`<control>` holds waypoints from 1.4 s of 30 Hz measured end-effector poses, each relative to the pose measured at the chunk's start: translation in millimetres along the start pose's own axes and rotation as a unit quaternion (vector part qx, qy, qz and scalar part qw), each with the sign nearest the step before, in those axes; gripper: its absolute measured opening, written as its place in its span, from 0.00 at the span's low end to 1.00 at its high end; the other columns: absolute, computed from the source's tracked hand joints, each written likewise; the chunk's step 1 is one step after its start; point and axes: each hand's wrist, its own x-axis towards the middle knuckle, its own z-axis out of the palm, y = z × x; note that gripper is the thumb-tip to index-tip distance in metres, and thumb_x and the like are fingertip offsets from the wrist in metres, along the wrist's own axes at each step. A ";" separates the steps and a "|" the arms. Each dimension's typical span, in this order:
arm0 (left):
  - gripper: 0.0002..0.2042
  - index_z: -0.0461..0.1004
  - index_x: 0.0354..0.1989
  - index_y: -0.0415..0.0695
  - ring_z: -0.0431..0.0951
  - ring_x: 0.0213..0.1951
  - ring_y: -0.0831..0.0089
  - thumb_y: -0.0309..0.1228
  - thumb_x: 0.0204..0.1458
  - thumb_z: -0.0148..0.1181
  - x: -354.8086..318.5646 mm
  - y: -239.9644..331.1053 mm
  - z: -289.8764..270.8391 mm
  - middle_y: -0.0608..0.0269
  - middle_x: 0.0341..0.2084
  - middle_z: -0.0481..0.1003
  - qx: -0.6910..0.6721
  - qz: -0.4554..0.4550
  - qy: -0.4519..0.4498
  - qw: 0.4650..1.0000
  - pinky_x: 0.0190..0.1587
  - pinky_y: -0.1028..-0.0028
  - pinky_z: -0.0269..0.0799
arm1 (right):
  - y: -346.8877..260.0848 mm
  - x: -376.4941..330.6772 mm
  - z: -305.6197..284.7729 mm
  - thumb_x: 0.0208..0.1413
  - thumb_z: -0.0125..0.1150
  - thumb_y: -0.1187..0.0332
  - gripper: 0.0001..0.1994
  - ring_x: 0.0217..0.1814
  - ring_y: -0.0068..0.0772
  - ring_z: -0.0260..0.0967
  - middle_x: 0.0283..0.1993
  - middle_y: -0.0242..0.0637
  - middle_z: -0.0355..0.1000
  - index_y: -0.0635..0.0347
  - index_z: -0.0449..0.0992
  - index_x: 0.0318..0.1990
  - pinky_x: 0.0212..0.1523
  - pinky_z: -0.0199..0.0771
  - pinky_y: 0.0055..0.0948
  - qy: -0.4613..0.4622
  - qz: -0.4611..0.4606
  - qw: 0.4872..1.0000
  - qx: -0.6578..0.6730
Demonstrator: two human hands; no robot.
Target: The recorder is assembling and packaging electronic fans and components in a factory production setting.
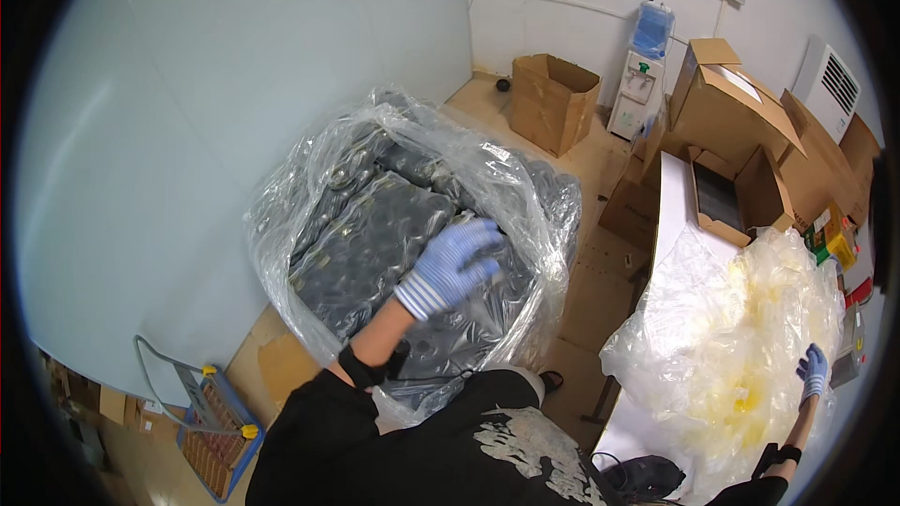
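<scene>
two gloved hands are working here. left hand (450, 265) is reaching down into a big clear plastic bag (525, 197) standing on the floor, fingers spread flat, pressing on a dark tray (370, 248) at the top of the stack inside, not gripping it. right hand (813, 373) is resting on a heap of crumpled clear plastic film (731, 347) on the white bench (677, 201); can't tell if it's holding the film or just lying on it. trays are looking thin, moulded, glossy: probably light, slightly flexible, slippery under gloves, likely to bow if lifted from one corner. better taking one by two opposite edges. bag film is soft and clingy, liable to snag the tray edges. cardboard boxes (553, 98) are sitting behind.
</scene>
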 end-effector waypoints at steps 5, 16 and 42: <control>0.17 0.72 0.46 0.42 0.71 0.51 0.57 0.37 0.49 0.60 16.5 -7.5 -72.3 0.52 0.46 0.72 0.038 -0.040 0.057 0.997 0.55 0.65 0.64 | -54.5 -37.0 32.4 0.57 0.52 0.66 0.14 0.29 0.19 0.67 0.41 0.29 0.72 0.55 0.71 0.51 0.25 0.66 0.18 -0.087 -0.141 0.985 0.037; 0.23 0.70 0.50 0.43 0.70 0.52 0.59 0.46 0.53 0.53 6.5 -20.3 -248.2 0.54 0.49 0.71 0.177 -0.199 0.064 0.962 0.56 0.66 0.64 | -154.5 -149.3 221.2 0.51 0.51 0.81 0.09 0.34 0.24 0.69 0.34 0.37 0.72 0.70 0.72 0.41 0.37 0.71 0.22 -0.309 -0.400 0.851 -0.143; 0.27 0.74 0.46 0.41 0.71 0.52 0.56 0.50 0.45 0.53 -208.3 -305.7 -54.0 0.52 0.50 0.71 0.166 -0.537 -0.348 0.750 0.52 0.63 0.67 | -180.8 -278.4 421.0 0.44 0.62 0.67 0.14 0.34 0.35 0.75 0.37 0.44 0.76 0.64 0.77 0.39 0.38 0.74 0.28 -0.508 -0.371 0.665 -0.402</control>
